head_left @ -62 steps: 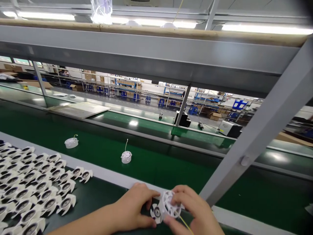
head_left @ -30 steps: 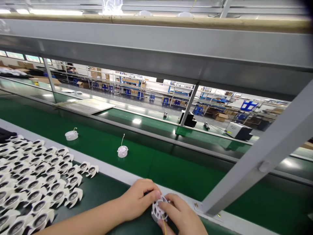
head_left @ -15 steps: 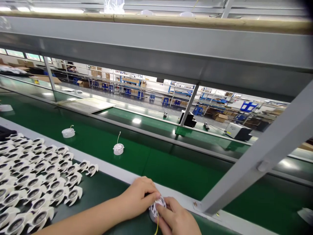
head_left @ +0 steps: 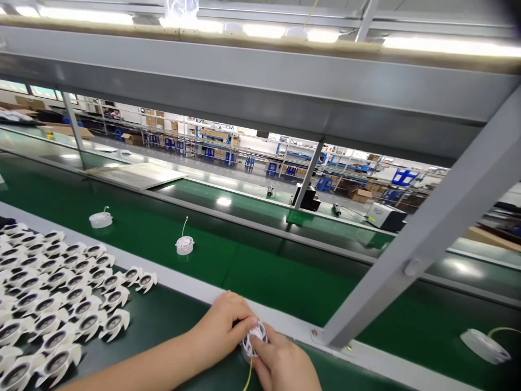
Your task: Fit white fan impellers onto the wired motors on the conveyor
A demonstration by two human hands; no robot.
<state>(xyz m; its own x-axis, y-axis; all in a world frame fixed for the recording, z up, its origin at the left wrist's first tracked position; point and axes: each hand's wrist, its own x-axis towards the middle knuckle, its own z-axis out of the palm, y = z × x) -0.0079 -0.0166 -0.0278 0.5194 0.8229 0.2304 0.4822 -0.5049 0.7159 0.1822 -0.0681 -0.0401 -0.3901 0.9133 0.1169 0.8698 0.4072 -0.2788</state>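
Note:
Low in the centre of the head view, both hands are closed on a small round white fan housing [head_left: 247, 348] with a spoked top. It stands at the near edge of the dark green work surface. My left hand [head_left: 226, 323] grips it from the left, thumb on the rim. From the right, my right hand [head_left: 288, 360] holds it with the thumb pressed on the top; its other fingers are partly hidden. A yellow wire [head_left: 249, 373] hangs from the housing towards me. Many white fan blades [head_left: 57, 309] with dark hubs lie in rows left of my arm.
Beyond a grey metal rail [head_left: 191, 286] runs a green belt [head_left: 260, 271]. Several white housings with wires lie on it, one left of centre [head_left: 184, 246] and another at far right [head_left: 484, 346]. A slanted metal post [head_left: 391, 277] rises close on the right; a grey beam [head_left: 252, 81] crosses above.
The view has swung slightly, bringing the right-hand housing further into sight. Housings on the belt have shifted a little left relative to the fan blades. Both hands keep nearly the same grip.

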